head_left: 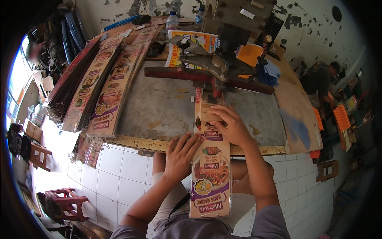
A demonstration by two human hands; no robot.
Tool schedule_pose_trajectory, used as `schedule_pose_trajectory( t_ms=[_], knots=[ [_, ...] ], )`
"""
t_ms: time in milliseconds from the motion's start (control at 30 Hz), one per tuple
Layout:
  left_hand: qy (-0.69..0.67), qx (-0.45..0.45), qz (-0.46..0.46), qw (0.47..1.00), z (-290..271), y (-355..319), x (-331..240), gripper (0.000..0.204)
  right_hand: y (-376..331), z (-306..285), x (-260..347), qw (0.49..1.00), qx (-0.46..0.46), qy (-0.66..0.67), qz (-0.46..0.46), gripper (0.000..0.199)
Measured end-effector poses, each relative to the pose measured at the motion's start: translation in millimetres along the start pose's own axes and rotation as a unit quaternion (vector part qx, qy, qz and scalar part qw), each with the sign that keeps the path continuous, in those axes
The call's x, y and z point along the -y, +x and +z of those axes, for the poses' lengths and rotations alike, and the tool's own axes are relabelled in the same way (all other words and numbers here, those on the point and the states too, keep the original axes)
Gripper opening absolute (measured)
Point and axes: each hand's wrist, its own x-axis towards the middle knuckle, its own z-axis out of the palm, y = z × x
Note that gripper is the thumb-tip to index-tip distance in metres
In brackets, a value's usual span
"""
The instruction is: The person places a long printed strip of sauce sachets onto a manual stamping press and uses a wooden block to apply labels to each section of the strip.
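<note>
A long printed cardboard strip (211, 179), beige and purple with food pictures, lies under the press and hangs over the table's front edge above my lap. My left hand (181, 155) rests at the strip's left edge by the table rim, fingers stretched and slightly spread. Farther up, my right hand (229, 123) lies over the strip, fingers bent but apart, fingertips on a flat wooden-looking piece (207, 113) across it. Just beyond stands the metal press (221, 59), with a dark red crossbar (179, 73). The strip's far end is partly hidden beneath it.
Stacks of similar strips (107, 95) lie along the table's left side, overhanging its front. A water bottle (172, 22) and printed sheets (193, 40) are behind the press. A red stool (67, 203) stands at lower left. Another person (318, 79) works at the right.
</note>
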Motion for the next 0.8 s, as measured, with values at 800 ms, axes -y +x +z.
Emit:
schedule_pose_trajectory(
  t_ms=[800],
  knots=[
    [-0.006, 0.025, -0.016, 1.000, -6.2, 2.8, -2.7, 0.056, -4.8, -0.8, 2.8, 0.996, -0.065, -0.062, -0.027, 0.032]
  ],
)
